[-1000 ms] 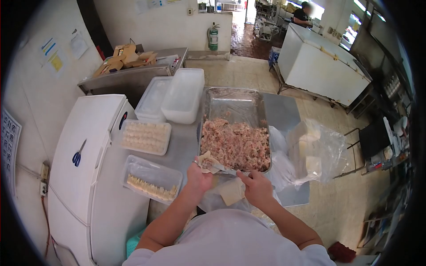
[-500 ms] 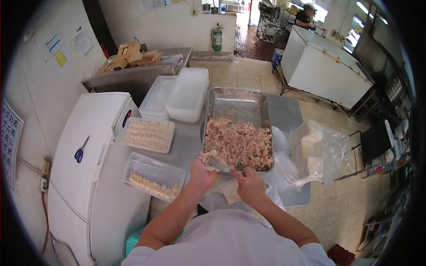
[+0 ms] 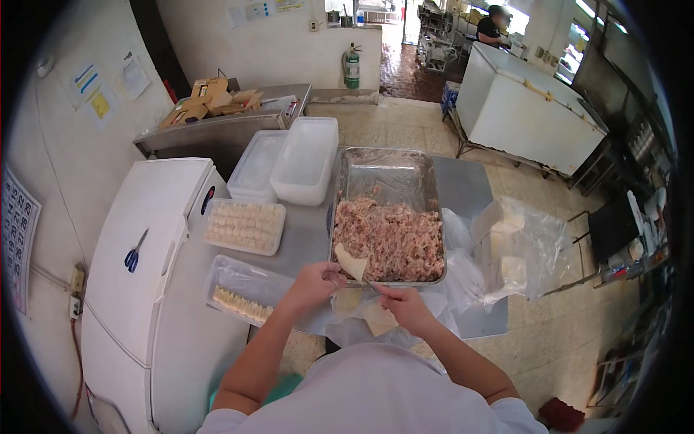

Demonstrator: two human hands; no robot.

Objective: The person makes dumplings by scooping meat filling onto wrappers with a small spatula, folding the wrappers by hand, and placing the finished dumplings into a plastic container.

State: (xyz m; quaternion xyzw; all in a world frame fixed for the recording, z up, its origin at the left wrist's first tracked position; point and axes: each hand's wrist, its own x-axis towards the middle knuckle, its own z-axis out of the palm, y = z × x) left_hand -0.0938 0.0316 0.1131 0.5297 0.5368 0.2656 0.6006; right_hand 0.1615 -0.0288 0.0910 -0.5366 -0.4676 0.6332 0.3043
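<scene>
My left hand [image 3: 316, 284] is closed, its curled fingertips at the lower edge of a pale dough wrapper [image 3: 352, 263]. The wrapper is partly folded and hangs over the near left corner of a metal tray [image 3: 387, 154] of raw minced meat filling [image 3: 390, 235]. Gripped in my right hand [image 3: 405, 307] is a thin flat metal spreading knife; most of its blade is hidden at the wrapper's lower corner. Below my hands, more square wrappers [image 3: 380, 318] lie on plastic. To the left, a clear container [image 3: 235, 271] holds a row of filled dumplings [image 3: 242, 306], partly covered by my left forearm.
Another container [image 3: 246, 224] holds rows of dumplings. Translucent tubs [image 3: 305, 160] stand behind it. Bagged wrapper stacks [image 3: 510, 246] sit at the right. Scissors [image 3: 135, 251] lie on the white fridge [image 3: 166, 253] at left. A person [image 3: 493, 27] is far back by a chest freezer [image 3: 524, 108].
The wrapper has turned and now shows a flat pale face above the tray corner. My left hand has shifted left and slightly down, my right hand slightly down. The knife blade is less visible.
</scene>
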